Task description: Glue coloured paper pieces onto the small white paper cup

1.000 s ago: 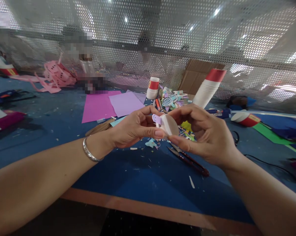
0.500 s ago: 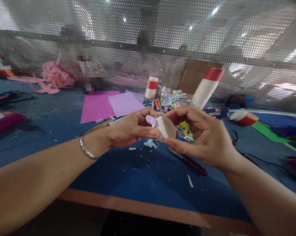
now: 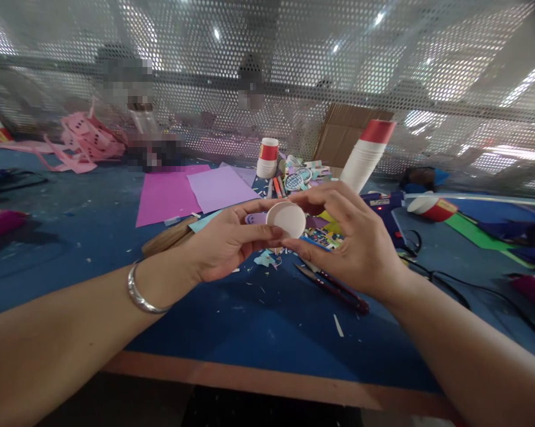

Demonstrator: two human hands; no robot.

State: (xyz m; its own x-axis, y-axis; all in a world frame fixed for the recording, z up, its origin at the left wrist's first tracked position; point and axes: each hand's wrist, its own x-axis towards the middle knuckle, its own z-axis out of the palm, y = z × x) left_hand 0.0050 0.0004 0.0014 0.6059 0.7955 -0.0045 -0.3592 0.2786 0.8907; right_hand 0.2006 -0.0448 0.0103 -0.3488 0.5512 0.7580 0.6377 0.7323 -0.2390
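Between my hands is a small white paper cup (image 3: 287,220), its round end turned toward me. A lilac paper strip (image 3: 255,219) with a small face-like drawing sticks out on its left side, and a purple strip (image 3: 314,222) shows on its right. My left hand (image 3: 225,240) pinches the cup's lower left edge with the thumb in front. From the right, my right hand (image 3: 354,243) grips the edge between thumb and fingers. Below the right hand, dark-handled scissors (image 3: 334,289) lie on the blue table (image 3: 232,338).
Magenta paper (image 3: 167,193) and lilac paper (image 3: 223,188) lie behind my left hand. Farther back stand a short cup stack (image 3: 268,159) and a tall, leaning cup stack (image 3: 368,155). A blue glue gun (image 3: 385,216) with a cable lies right. Paper scraps (image 3: 265,258) litter the middle.
My hands have turned the cup, so its round end now faces me more squarely and the purple strip on the right shows. The whole view has shifted slightly.
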